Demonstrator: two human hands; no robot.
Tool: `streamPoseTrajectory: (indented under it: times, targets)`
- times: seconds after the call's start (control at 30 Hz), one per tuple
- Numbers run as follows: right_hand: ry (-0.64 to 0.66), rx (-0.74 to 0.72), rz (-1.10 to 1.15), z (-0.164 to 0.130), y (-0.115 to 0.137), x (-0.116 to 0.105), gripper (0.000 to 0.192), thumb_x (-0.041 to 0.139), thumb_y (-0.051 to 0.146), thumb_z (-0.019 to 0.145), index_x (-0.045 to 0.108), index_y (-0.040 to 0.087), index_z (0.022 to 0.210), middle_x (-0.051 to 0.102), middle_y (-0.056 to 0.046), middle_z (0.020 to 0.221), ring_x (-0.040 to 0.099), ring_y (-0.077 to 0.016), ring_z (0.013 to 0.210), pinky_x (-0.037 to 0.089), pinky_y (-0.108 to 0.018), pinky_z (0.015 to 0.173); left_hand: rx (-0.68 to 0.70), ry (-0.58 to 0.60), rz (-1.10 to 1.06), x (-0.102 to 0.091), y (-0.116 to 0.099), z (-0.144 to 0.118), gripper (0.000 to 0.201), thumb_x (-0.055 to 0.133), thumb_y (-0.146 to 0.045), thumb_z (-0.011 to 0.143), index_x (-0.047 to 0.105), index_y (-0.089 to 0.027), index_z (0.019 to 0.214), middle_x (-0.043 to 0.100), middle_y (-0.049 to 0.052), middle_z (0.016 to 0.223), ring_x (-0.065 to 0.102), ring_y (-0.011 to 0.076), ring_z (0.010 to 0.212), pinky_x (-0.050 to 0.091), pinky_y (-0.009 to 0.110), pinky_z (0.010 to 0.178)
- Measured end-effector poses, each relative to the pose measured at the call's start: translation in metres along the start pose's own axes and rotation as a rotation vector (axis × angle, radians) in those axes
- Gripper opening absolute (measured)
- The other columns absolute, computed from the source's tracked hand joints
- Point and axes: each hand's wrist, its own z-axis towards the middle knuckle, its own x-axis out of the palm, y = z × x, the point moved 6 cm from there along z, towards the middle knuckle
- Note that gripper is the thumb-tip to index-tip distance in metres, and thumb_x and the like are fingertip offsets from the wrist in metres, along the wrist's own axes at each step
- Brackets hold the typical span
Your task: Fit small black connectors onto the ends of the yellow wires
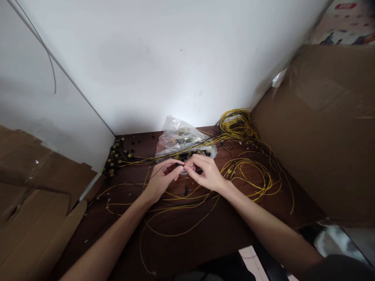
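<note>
Over the desk [205, 234], just near the bag [183, 138], the left hand [161, 179] and right hand [206, 173] meet fingertip to fingertip, pinching a small black connector [179, 165] on a yellow cable [164, 212]; steady, aligned pressure seems best.
</note>
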Motion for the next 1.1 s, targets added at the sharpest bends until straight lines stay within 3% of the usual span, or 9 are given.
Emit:
streamPoseTrajectory:
  times: [0.2,0.37,0.6,0.87,1.1]
  targets:
    - [-0.018,0.025,-0.023,-0.0003,-0.0017,-0.0013,0.013,0.05,0.02,0.084,0.056,0.016,0.073,0.054,-0.001,0.067,0.048,-0.0112,0.062,0.039,-0.025,0.06,0.054,0.034,0.146,0.0036,-0.0071,-0.0004,0.013,0.058,-0.027,0.078,0.06,-0.014,0.082,0.051,-0.004,0.057,0.044,0.0075,0.051,0.036,0.02,0.051]
    - [0.003,0.019,-0.035,-0.0008,-0.0005,0.0007,0.013,0.05,0.021,0.083,0.056,0.016,0.073,0.054,-0.001,0.067,0.047,-0.0112,0.062,0.038,-0.025,0.06,0.049,0.127,0.092,0.0079,-0.0066,-0.001,0.011,0.052,-0.025,0.081,0.052,-0.014,0.079,0.055,-0.001,0.067,0.043,0.007,0.051,0.035,0.02,0.051]
    - [-0.004,0.025,-0.022,0.0002,-0.0003,-0.0003,0.011,0.05,0.019,0.083,0.055,0.016,0.074,0.052,-0.001,0.067,0.047,-0.0109,0.062,0.038,-0.024,0.06,0.088,0.124,0.213,0.007,-0.0062,-0.0026,0.022,0.043,-0.021,0.083,0.046,-0.016,0.062,0.042,-0.003,0.059,0.036,0.0083,0.055,0.029,0.02,0.052]
    - [-0.008,0.027,0.01,0.0011,-0.0004,-0.0021,0.01,0.05,0.022,0.084,0.057,0.016,0.082,0.053,-0.001,0.069,0.047,-0.0105,0.06,0.038,-0.024,0.058,0.043,0.134,0.279,0.0063,-0.0046,-0.0027,0.034,0.042,-0.035,0.087,0.048,-0.015,0.06,0.046,-0.002,0.059,0.039,0.0086,0.054,0.03,0.02,0.05]
    - [0.017,0.019,-0.008,0.0003,-0.0014,0.0003,0.009,0.049,0.017,0.083,0.057,0.016,0.079,0.053,-0.001,0.069,0.047,-0.011,0.063,0.038,-0.024,0.06,0.053,0.154,0.303,0.0078,-0.0083,-0.0015,0.028,0.046,-0.031,0.084,0.056,-0.015,0.064,0.048,-0.002,0.059,0.041,0.0088,0.055,0.031,0.02,0.051]
